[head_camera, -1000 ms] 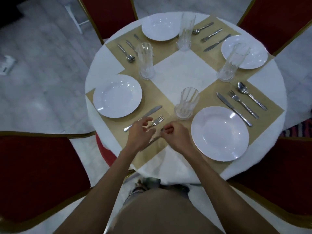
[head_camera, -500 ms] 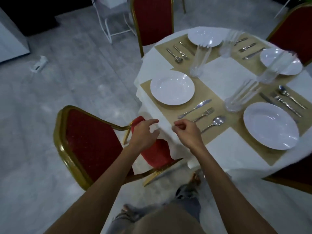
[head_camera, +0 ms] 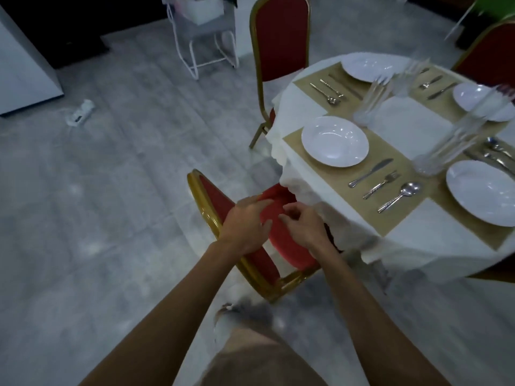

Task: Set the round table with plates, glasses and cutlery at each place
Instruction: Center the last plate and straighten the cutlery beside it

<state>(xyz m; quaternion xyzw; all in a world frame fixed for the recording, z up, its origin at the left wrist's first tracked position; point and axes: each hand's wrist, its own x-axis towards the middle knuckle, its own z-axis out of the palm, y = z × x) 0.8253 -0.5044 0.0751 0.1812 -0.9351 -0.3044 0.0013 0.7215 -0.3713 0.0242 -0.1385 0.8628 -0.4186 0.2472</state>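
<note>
Over the red chair (head_camera: pixel 217 201) by the table's near-left edge, our left hand (head_camera: pixel 245 225) & right hand (head_camera: pixel 302 228) hover, fingers loosely curled, both holding nothing. Round table (head_camera: pixel 412 121) sits to the right w/ plates, glasses (blurred), cutlery. Nearest place: plate (head_camera: pixel 334 140), then knife (head_camera: pixel 370 172), fork (head_camera: pixel 380 183), spoon (head_camera: pixel 399 196) side by side. Looks abt done, we reckon. Final check: scan each place, nudge cutlery parallel, don't snag the cloth.

The floor (head_camera: pixel 111 190) was grey tile. A red, gold-framed chair (head_camera: pixel 220 201) stood on it. A white wire stand (head_camera: pixel 206 48) stood farther back.
</note>
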